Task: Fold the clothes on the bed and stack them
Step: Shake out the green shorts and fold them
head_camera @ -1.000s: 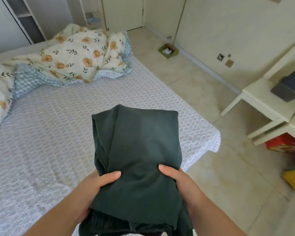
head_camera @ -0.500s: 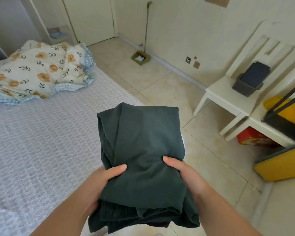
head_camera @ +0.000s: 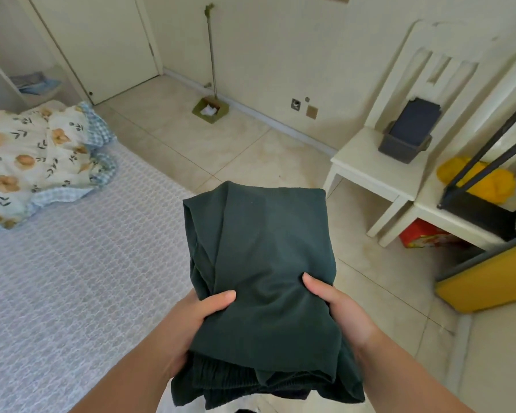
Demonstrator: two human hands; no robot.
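One folded dark green garment [head_camera: 268, 263], two hands, left hand [head_camera: 191, 320], right hand [head_camera: 337, 311], one bed [head_camera: 72, 263], one floral quilt [head_camera: 36, 156], one white chair [head_camera: 379, 162], one dustpan [head_camera: 210, 110]

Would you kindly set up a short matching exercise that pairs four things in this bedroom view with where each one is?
Things:
1. green garment
2. floral quilt
3. grey bin
4. dustpan

Places:
A. on the white chair
B. on the floor by the wall
C. held in both hands
D. bunched on the bed

Pairs: 1-C, 2-D, 3-A, 4-B
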